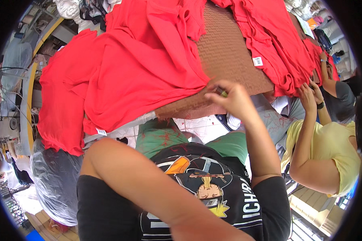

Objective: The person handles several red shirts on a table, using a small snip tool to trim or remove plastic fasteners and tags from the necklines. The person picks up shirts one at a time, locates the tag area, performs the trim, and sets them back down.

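Observation:
My right hand (230,97) is closed round a small dark-and-green object (222,93), mostly hidden by the fingers, so its kind cannot be told. Just beyond those fingertips lies the corner of a red knit garment (145,60), spread over the left half of the brown padded table (225,48). Its cloth hangs over the near edge, where a white label (101,131) shows. My left forearm (137,176) crosses in front of my black printed shirt toward the lower edge, and the left hand lies outside the picture.
More red garments (269,44) with a white tag (257,61) cover the table's right side. A person in yellow (329,156) handles them close on my right, another person in dark grey (341,100) beyond. A grey plastic-wrapped bundle (54,184) stands at left, near yellow-edged machine tables (28,100).

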`<state>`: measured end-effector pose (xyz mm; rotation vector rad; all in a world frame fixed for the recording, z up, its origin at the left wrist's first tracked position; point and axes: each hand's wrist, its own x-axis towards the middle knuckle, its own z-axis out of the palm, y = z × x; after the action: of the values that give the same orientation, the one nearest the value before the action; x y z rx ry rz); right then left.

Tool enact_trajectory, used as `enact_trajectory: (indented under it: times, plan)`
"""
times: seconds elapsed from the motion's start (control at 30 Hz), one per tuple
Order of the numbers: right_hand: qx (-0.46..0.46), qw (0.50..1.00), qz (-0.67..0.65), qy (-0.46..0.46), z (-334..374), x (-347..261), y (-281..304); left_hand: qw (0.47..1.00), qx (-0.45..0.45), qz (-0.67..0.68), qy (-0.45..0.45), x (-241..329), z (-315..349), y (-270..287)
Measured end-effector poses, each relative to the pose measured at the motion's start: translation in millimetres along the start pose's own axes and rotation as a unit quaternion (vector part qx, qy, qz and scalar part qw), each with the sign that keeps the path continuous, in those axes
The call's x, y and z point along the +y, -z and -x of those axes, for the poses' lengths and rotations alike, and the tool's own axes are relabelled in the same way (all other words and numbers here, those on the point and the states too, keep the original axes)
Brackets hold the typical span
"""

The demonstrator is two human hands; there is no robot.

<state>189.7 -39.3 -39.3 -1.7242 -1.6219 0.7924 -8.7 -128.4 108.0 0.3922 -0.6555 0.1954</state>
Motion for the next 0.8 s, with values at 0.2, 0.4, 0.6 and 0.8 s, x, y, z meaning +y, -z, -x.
enact_trajectory:
  times: [0.2, 0.4, 0.6, 0.8]
  plan:
    - [0.049, 0.997, 0.062, 0.000, -1.3, -5.5, -40.3, 0.974, -0.051, -0.217, -0.035, 14.0, 39.8, 11.6]
    - [0.074, 0.997, 0.023, 0.005, 7.5, 8.4, -43.0, 0.900, 0.107, -0.369, 0.203, 89.7, 52.7, 58.4]
    - [0.006, 0.996, -0.016, -0.086, 35.0, -0.6, -27.2, 0.493, 0.455, -0.736, 0.093, 82.4, 104.0, 134.7]
    - [0.038, 0.998, -0.025, 0.044, 48.6, 2.6, -36.6, 0.420, 0.510, -0.737, 0.142, 62.6, 90.6, 163.7]
